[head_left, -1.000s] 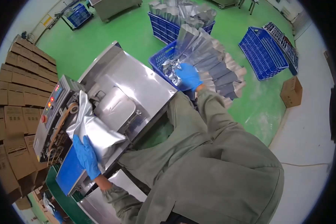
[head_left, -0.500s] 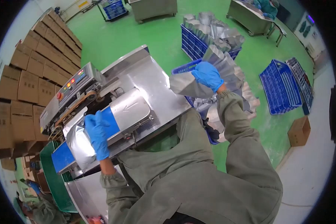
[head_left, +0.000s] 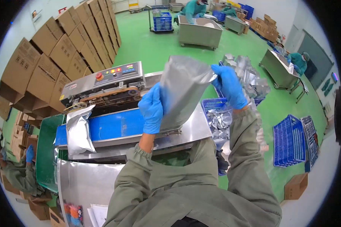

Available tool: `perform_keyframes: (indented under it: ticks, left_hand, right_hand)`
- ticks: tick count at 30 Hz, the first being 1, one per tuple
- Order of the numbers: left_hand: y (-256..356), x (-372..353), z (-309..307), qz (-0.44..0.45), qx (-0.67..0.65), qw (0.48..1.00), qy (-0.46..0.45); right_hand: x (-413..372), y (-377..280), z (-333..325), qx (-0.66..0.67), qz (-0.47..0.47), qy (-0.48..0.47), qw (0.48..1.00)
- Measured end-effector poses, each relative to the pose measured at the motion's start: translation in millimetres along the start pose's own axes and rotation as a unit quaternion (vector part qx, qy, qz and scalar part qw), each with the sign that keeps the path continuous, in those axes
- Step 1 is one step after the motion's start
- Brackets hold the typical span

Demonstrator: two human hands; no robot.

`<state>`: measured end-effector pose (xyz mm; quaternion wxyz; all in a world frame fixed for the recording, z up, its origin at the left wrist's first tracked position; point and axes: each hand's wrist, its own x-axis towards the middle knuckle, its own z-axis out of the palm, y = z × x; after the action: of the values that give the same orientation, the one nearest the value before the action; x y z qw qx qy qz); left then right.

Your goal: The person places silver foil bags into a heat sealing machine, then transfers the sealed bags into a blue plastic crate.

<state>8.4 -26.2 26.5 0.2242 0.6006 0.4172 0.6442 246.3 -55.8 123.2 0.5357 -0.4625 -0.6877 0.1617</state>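
A silver foil bag (head_left: 185,90) is held up over the steel bench, both hands on it. My left hand (head_left: 151,109), in a blue glove, is closed on the bag's left side. At the bag's upper right end, my blue-gloved right hand (head_left: 231,85) grips the edge. Behind them stands a band sealing machine (head_left: 106,81) with lit displays and a red knob. A second foil bag (head_left: 78,132) lies across the left end of its blue conveyor belt (head_left: 115,125), touched by neither hand.
Blue crates (head_left: 216,104) of foil bags stand to my right, with another blue crate (head_left: 289,142) farther off. A green bin (head_left: 47,151) is at the belt's left end. Stacked cartons (head_left: 45,72) line the left wall. A co-worker (head_left: 21,172) is at lower left; others work at the back.
My left hand has left the bag on the belt and now grips the other bag. My right hand has brought that bag from beside the crate. The view has swung round.
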Motion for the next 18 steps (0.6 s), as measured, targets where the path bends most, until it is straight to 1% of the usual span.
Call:
perform_keyframes:
  ticks: [1,2,3,4,5,6,7,8,9,10,11,12,13,14,15,16,17,18]
  left_hand:
    - [-22,-5,-5,0.020,-0.002,0.998,0.067]
    - [-34,-8,-10,0.023,0.006,0.997,0.073]
    - [-43,-7,-12,0.027,-0.009,0.995,0.094]
    - [-45,-7,-12,0.029,-0.025,0.993,0.114]
    - [-25,-8,-9,0.057,-0.080,0.990,0.103]
    - [-31,-7,-9,0.059,-0.078,0.990,0.104]
    - [-40,-6,-6,0.040,-0.053,0.993,0.093]
    - [-47,-3,-4,0.022,-0.028,0.996,0.083]
    - [-40,-1,-7,0.065,-0.007,0.992,0.106]
    - [-40,-2,-11,0.070,-0.005,0.992,0.106]
    - [-42,-4,-16,0.015,-0.082,0.990,0.112]
    - [-42,-3,-20,-0.039,-0.160,0.979,0.118]
    - [-42,1,-23,-0.037,-0.193,0.977,0.077]
    - [-41,5,-16,-0.037,-0.191,0.978,0.078]
    - [-11,16,-6,0.028,-0.178,0.980,0.085]
    - [-17,18,-13,-0.006,-0.111,0.993,-0.036]
    - [-24,19,-20,-0.022,-0.033,0.986,-0.159]
    - [-28,19,-21,-0.022,-0.033,0.986,-0.160]
  right_hand:
    - [-5,11,12,-0.031,-0.029,0.001,0.999]
    - [-9,32,17,0.094,0.041,0.014,0.995]
    - [-9,49,25,0.214,0.108,0.024,0.971]
    - [-12,60,43,0.218,0.102,0.020,0.970]
    - [-18,68,63,0.179,0.091,-0.011,0.980]
    - [-21,72,68,0.161,0.086,-0.024,0.983]
    - [-23,76,73,0.142,0.080,-0.037,0.986]
    - [-22,80,69,0.053,0.044,-0.063,0.996]
    - [-20,84,65,-0.037,0.008,-0.088,0.995]
    - [-22,93,63,-0.034,0.005,-0.086,0.996]
    - [-28,104,62,0.021,0.059,-0.056,0.997]
    - [-31,99,64,0.076,0.112,-0.026,0.990]
    - [-34,94,67,0.127,0.114,-0.029,0.985]
    - [-32,88,70,0.129,0.114,-0.031,0.985]
    - [-30,72,75,0.154,0.061,-0.032,0.986]
    - [-30,65,77,0.179,0.009,-0.032,0.983]
    - [-27,73,80,0.097,0.005,-0.079,0.992]
    - [-26,71,78,0.097,0.006,-0.078,0.992]
